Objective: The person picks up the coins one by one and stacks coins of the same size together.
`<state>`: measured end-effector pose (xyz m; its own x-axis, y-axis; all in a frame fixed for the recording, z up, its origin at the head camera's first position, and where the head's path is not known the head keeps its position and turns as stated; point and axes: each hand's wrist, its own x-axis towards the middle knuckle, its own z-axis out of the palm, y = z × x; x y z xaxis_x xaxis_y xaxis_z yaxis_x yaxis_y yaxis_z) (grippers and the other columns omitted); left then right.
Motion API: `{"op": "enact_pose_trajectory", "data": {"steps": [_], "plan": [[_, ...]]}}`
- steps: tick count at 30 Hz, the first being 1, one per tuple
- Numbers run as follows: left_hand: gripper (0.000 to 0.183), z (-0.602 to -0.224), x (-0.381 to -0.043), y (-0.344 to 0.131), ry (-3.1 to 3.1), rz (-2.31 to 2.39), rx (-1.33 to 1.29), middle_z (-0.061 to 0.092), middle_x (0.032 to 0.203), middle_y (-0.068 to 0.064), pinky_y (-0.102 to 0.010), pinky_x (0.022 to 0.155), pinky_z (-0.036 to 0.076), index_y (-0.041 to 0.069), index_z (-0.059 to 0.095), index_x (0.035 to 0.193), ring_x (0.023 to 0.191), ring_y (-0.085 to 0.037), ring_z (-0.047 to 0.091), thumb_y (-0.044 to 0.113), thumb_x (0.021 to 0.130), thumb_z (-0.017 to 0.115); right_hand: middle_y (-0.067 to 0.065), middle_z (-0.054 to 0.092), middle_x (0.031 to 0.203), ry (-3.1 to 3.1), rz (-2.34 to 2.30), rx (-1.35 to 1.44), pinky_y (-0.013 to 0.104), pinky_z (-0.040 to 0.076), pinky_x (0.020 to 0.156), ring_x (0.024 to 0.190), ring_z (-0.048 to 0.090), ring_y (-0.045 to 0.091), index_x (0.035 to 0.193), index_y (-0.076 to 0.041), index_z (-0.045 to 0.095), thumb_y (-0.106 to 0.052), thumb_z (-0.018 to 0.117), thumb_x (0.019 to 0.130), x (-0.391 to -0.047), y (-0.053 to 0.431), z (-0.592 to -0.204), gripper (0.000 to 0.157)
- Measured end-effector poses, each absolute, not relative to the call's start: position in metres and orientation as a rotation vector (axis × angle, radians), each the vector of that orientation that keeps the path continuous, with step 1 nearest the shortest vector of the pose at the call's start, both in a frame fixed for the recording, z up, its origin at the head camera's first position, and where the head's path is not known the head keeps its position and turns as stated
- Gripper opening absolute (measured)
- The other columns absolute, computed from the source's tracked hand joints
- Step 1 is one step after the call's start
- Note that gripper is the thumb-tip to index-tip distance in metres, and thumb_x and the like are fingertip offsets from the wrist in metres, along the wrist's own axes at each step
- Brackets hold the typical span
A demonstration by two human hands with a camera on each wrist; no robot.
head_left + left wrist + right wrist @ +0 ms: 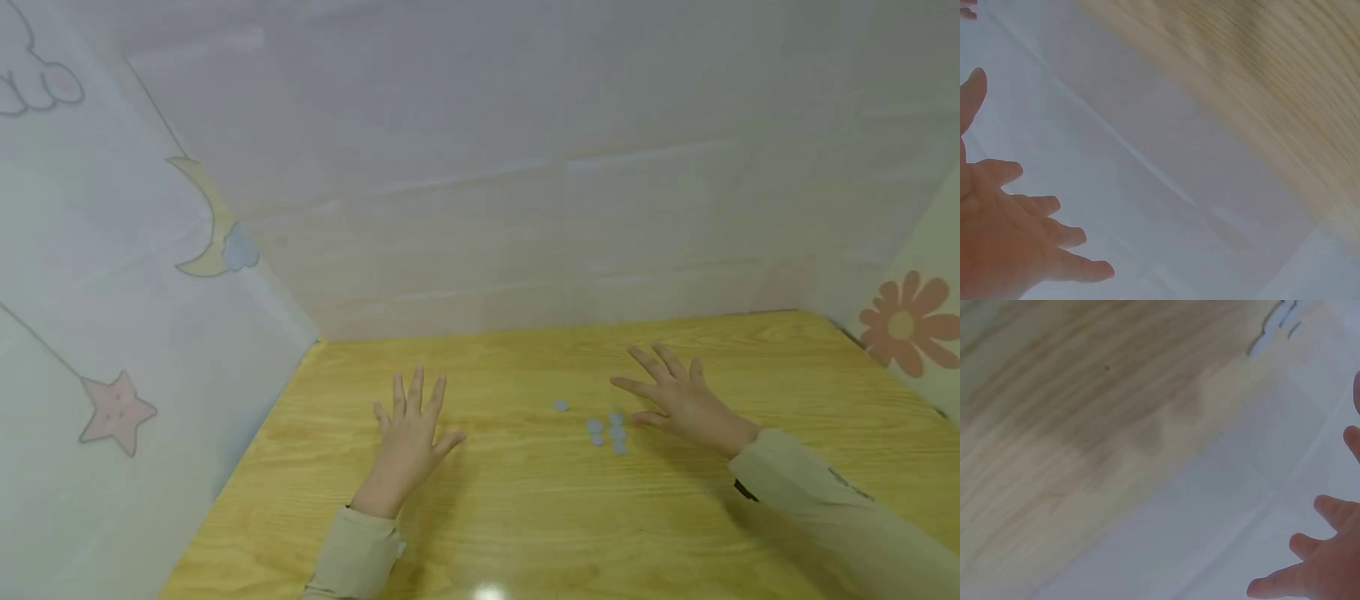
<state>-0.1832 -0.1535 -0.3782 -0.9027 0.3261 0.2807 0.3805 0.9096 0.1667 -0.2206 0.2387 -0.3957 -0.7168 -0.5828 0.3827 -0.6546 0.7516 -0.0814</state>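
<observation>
Several small flat grey discs (617, 432) lie on the wooden table, most of them in two short columns just left of the right hand. One grey disc (561, 406) lies apart, farther left and back. My right hand (686, 408) is held over the table with its fingers spread, thumb close to the discs in the head view. The left hand (408, 450) is also spread, over the left part of the table, and holds nothing. In the right wrist view, part of the disc group (1263, 342) shows near the top right.
The yellow wood-grain table (517, 508) reaches back to a pale hanging sheet (525, 208). Printed sheets close off both sides, with a moon (213, 217) and a star (118, 412) on the left and an orange flower (903, 325) on the right.
</observation>
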Motion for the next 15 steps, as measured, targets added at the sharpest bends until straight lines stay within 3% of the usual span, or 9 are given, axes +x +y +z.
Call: {"op": "enact_pose_trajectory", "data": {"steps": [10,15], "plan": [[0.090,-0.388,-0.183,-0.142,-2.826,-0.388,-0.602,0.012,0.156,-0.030,-0.082,0.092,0.015,0.002,0.025,0.152,0.139,-0.057,0.002,0.046,0.087,0.068,0.022,0.025,0.153,-2.599,0.584,0.958,0.089,0.012,0.080,0.132,0.017,0.063,0.121,-0.007,0.067,-0.015,0.080,0.075,-0.216,0.241,-0.408,0.049],[0.078,-0.394,-0.182,-0.137,-2.845,-0.543,-0.611,0.015,0.157,-0.027,-0.080,0.097,0.012,0.008,0.040,0.148,0.140,-0.055,0.000,0.040,0.085,0.072,0.023,0.023,0.154,-2.638,0.734,0.936,0.089,0.006,0.083,0.132,0.013,0.063,0.119,-0.006,0.068,-0.016,0.080,0.076,-0.215,0.242,-0.412,0.045]]}}
